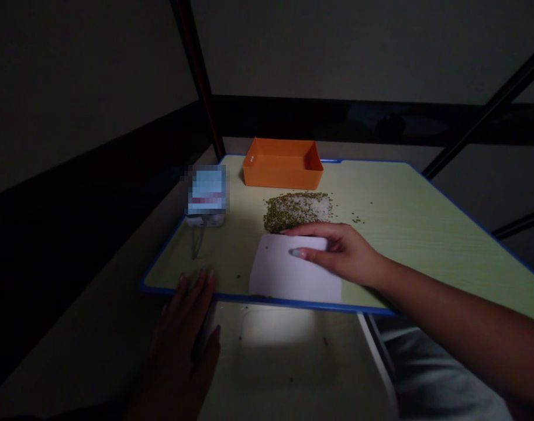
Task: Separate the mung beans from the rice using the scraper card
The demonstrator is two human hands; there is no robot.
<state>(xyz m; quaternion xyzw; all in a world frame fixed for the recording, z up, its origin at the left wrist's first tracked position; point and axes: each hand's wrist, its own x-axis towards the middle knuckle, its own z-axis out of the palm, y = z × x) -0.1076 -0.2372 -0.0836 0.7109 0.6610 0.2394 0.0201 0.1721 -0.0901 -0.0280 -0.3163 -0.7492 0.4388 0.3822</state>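
My right hand (348,251) is closed on a white card (293,275), thumb on the near face and fingers behind its top edge. The card leans on the table near the front edge. Just beyond it lies a pile of green beans mixed with white rice-like grains (297,210). My left hand (185,333) is in shadow at the table's front left corner. Its fingers are stretched out, with the thumb apart, along the left side of a pale tray or drawer (350,374) below the table edge. A few dark specks lie inside the tray.
An orange open box (284,178) stands at the back of the pale green, blue-rimmed table (402,234). On the left is a device with a blurred screen (207,190) and a looped strap or cable (197,242). Several stray beans (358,220) lie right of the pile.
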